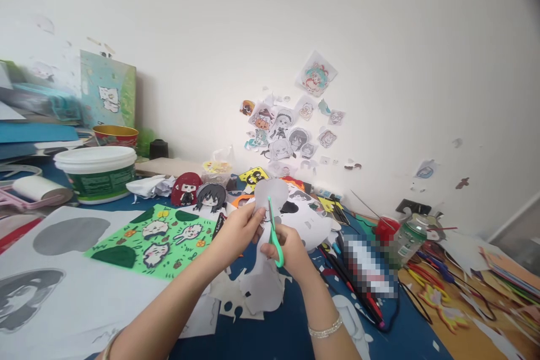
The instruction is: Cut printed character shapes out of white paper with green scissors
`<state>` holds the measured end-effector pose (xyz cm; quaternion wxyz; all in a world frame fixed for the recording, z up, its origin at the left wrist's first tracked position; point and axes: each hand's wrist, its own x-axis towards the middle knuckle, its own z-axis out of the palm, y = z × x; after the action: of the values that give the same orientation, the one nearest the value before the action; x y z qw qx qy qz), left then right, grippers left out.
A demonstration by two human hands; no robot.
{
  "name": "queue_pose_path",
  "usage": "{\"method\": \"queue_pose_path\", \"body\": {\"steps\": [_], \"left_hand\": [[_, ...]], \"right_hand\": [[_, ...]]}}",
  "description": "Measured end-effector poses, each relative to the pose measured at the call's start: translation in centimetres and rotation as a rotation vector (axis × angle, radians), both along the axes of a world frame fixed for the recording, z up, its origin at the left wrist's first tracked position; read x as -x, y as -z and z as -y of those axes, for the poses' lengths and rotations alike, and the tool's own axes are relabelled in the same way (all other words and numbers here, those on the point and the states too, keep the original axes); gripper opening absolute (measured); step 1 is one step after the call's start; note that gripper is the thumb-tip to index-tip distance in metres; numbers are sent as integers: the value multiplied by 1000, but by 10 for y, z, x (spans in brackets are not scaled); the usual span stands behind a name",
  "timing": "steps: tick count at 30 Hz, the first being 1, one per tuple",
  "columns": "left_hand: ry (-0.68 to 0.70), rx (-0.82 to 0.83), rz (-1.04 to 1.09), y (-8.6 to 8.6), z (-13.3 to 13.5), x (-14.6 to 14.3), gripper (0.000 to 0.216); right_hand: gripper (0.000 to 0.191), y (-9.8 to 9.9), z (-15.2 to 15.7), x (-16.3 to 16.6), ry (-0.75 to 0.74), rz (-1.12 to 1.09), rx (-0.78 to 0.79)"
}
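My right hand is closed on the handles of green scissors, whose blades point up and away from me. My left hand pinches a white paper cutout beside the blades. The cutout's rounded upper part rises above my fingers. Below my hands hangs or lies another rounded white paper piece; I cannot tell whether the two are joined. Under it rests a paper scrap with holes cut in it. Just behind my hands lies a pile of white cut paper.
On the left are printed sheets, a green drawn card and a white-lidded tub. Character cutouts stand behind. Pens, a glass jar and a red cup occupy the right. Stickers cover the wall.
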<state>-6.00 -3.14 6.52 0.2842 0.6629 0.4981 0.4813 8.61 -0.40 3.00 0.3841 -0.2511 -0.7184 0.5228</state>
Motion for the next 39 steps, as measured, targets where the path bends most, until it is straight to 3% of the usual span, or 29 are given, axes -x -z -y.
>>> {"method": "queue_pose_path", "body": {"steps": [8,14,32,39], "left_hand": [[-111,-74,-84,6,-2,-6,31],[-114,-43,21,10,-3,-9,36],[-75,-56,23,4,0,-6,36],[-135,-42,6,3,2,-9,39]], "right_hand": [[40,-1,1,1,60,-15,-72],[45,0,2,0,72,-41,-67],[42,-4,4,1,98,-43,-60],[42,-2,4,2,140,-38,-70]]}}
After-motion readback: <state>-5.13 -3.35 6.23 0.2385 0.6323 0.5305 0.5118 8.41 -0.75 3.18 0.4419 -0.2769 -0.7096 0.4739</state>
